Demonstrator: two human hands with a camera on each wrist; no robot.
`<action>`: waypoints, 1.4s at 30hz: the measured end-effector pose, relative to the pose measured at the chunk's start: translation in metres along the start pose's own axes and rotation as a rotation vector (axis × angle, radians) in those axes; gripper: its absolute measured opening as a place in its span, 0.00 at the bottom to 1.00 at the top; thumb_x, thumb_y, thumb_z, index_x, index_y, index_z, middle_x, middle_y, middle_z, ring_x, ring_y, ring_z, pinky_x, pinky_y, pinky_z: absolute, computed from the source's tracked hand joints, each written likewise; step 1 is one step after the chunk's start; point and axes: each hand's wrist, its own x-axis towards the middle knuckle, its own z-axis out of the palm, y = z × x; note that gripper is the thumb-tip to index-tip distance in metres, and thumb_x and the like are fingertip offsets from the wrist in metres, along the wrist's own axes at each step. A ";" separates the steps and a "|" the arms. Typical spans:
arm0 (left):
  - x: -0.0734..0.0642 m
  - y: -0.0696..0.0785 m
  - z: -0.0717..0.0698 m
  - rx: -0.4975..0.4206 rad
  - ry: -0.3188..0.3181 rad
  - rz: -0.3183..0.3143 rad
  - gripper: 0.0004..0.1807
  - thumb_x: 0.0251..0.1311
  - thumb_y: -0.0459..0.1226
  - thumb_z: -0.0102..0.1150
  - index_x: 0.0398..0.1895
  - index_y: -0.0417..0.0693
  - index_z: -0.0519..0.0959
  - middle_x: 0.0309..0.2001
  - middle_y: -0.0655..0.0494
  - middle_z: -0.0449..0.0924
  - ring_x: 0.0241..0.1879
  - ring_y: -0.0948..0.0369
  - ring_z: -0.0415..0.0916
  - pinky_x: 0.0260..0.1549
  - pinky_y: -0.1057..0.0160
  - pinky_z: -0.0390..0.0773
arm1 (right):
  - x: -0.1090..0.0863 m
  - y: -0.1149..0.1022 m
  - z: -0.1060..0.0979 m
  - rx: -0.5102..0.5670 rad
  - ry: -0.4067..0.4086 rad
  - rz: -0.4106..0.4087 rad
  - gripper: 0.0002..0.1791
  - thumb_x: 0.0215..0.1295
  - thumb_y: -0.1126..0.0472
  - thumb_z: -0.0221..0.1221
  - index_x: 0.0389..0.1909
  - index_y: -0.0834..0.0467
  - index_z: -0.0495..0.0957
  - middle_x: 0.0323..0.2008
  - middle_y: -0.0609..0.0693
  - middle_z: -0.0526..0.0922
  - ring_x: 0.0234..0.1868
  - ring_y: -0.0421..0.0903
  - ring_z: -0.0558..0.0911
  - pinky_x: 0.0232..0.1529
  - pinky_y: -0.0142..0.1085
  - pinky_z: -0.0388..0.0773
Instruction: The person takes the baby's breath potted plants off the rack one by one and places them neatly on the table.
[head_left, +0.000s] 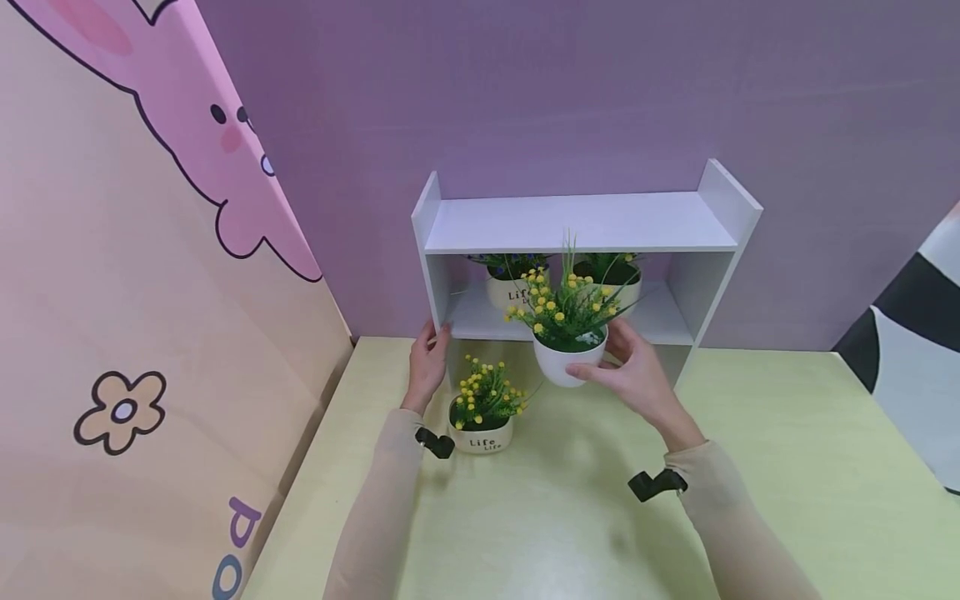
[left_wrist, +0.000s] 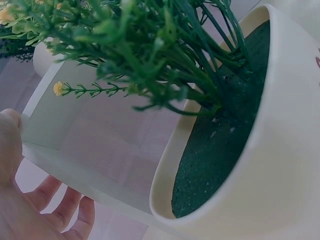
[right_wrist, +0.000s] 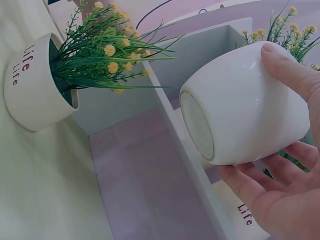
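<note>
My right hand (head_left: 633,371) grips a round white flowerpot (head_left: 566,364) with yellow artificial flowers, thumb on one side and fingers on the other. The pot is lifted off the table, in front of the shelf (head_left: 581,223); its bare underside shows in the right wrist view. With my left hand (head_left: 428,365) I hold the shelf's left side panel (head_left: 431,283), thumb at the front edge and fingers on the outer face. Below, on the table, stands a cream oval flowerpot (head_left: 480,439) marked "Life", also with yellow flowers; it fills much of the left wrist view.
On the shelf's middle board stand a "Life" pot with blue flowers (head_left: 512,292) and another pot (head_left: 628,293), partly hidden behind the lifted one. The pale table (head_left: 540,517) meets a purple wall (head_left: 570,92) behind and a cartoon-printed wall (head_left: 97,283) at left.
</note>
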 end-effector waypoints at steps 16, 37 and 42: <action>0.000 0.000 0.000 -0.006 0.012 0.009 0.29 0.83 0.51 0.48 0.81 0.55 0.68 0.68 0.39 0.78 0.67 0.40 0.78 0.65 0.36 0.78 | -0.006 0.026 0.007 0.020 -0.016 -0.003 0.48 0.60 0.64 0.78 0.78 0.59 0.64 0.71 0.62 0.77 0.63 0.37 0.80 0.58 0.26 0.82; 0.003 0.003 0.001 0.011 -0.001 0.017 0.30 0.84 0.51 0.48 0.83 0.57 0.65 0.69 0.40 0.77 0.68 0.40 0.78 0.66 0.36 0.78 | -0.016 0.055 0.019 0.049 -0.008 0.036 0.49 0.60 0.62 0.78 0.79 0.56 0.63 0.73 0.59 0.75 0.70 0.49 0.77 0.63 0.28 0.79; 0.001 -0.001 0.002 0.005 -0.001 0.012 0.30 0.84 0.51 0.48 0.83 0.56 0.65 0.68 0.39 0.78 0.68 0.40 0.78 0.65 0.35 0.78 | -0.020 0.066 0.026 0.095 -0.008 0.046 0.49 0.59 0.64 0.78 0.78 0.57 0.64 0.72 0.60 0.75 0.65 0.37 0.79 0.62 0.29 0.80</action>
